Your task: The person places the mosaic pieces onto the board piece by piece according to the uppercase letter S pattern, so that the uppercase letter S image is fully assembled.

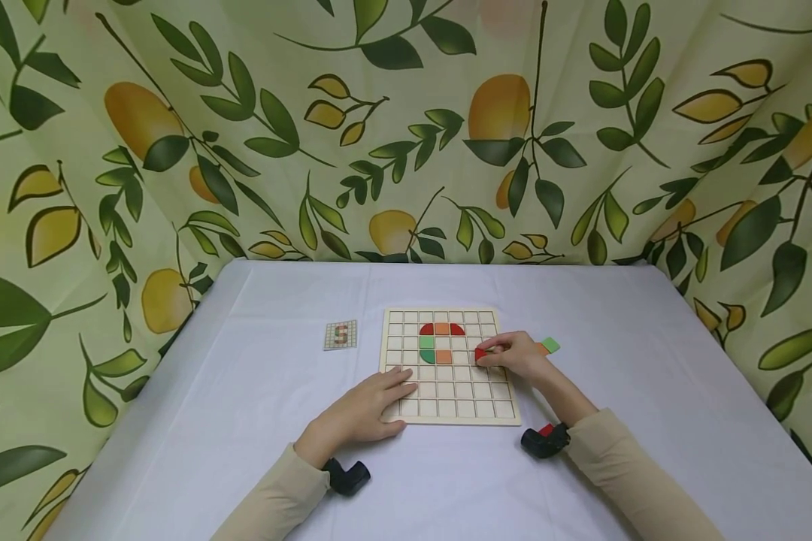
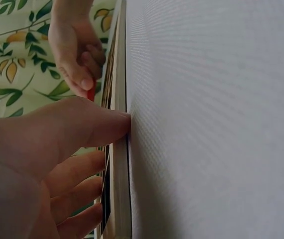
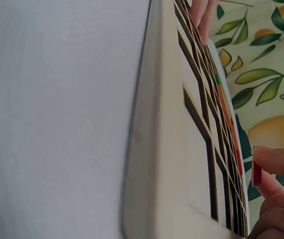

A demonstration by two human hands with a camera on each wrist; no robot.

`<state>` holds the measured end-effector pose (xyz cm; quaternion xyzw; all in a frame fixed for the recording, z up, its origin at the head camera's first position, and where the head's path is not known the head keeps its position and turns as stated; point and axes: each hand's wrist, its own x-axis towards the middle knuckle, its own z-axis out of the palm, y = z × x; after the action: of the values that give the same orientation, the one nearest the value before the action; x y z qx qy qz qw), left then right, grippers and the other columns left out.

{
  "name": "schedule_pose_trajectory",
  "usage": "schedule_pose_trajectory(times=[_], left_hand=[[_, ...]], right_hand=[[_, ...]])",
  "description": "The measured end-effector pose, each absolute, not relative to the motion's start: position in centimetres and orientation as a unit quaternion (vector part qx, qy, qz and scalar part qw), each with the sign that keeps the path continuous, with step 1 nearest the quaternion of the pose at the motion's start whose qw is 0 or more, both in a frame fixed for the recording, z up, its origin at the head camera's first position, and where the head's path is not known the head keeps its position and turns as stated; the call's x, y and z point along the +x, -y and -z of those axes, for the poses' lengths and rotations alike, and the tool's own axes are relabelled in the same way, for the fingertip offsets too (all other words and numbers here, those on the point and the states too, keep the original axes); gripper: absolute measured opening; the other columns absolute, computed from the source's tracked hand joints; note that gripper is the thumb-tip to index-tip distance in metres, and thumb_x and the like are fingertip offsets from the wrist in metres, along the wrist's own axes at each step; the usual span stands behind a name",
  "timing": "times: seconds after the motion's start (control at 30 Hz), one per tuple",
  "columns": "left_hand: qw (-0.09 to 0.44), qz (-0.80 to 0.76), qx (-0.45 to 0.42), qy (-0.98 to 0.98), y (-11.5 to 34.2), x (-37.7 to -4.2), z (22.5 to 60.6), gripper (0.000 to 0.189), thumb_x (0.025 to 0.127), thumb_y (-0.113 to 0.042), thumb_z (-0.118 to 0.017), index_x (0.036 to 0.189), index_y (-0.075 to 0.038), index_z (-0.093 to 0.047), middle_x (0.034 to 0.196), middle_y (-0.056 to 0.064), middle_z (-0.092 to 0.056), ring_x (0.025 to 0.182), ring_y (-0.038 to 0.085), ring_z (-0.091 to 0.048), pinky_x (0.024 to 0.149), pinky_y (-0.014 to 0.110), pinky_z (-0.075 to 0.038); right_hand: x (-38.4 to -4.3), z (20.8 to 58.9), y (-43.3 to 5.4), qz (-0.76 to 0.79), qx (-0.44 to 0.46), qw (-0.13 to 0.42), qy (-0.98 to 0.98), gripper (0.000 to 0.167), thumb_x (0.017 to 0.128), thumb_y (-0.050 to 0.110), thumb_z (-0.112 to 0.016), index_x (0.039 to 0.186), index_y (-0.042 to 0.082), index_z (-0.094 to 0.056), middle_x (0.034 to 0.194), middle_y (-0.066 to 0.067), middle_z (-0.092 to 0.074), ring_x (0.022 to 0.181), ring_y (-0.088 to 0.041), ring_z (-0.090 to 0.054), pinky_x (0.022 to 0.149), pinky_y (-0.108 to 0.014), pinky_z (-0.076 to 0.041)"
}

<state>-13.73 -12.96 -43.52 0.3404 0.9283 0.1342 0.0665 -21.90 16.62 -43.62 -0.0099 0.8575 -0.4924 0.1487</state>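
Observation:
A wooden grid board lies flat on the table. On it sit two red rounded tiles, orange square tiles, a light green square tile and a dark green rounded tile. My right hand pinches a red tile between thumb and finger, over the board's right side. In the right wrist view that tile is held on edge above the grid. My left hand rests at the board's lower left corner, fingers spread over the grid; its thumb touches the near edge.
Left of the board lies a small card printed with a coloured grid pattern. A light green tile and a partly hidden orange tile lie beyond the right wrist. Another red piece shows behind the right wrist camera.

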Motion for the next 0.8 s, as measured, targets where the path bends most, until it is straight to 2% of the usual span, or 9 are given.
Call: schedule_pose_trajectory(times=[0.47,0.8], left_hand=[[0.073,-0.142,0.339,-0.927,13.0,-13.7,43.4,0.058,0.088,-0.029,-0.064,0.14,-0.009,-0.05,0.152,0.011,-0.043,0.144,0.031,-0.037,0.117,0.047,-0.035],[0.077,-0.147,0.333,-0.928,12.9,-13.7,43.6,0.058,0.088,-0.029,-0.064,0.141,-0.01,-0.05,0.154,0.009,-0.042,0.145,0.031,-0.036,0.118,0.048,-0.035]], right_hand=[[-22.1,43.8,-14.7,0.49,-0.023,0.154,-0.858,0.032,0.076,0.011,-0.079,0.104,-0.003,-0.072,0.059,0.005,-0.041,0.064,-0.01,-0.04,0.056,-0.019,-0.033],[-22.4,44.0,-13.6,0.477,-0.034,0.148,-0.865,0.03,0.075,0.009,-0.079,0.102,-0.002,-0.073,0.058,0.004,-0.039,0.06,-0.011,-0.038,0.054,-0.02,-0.029]])
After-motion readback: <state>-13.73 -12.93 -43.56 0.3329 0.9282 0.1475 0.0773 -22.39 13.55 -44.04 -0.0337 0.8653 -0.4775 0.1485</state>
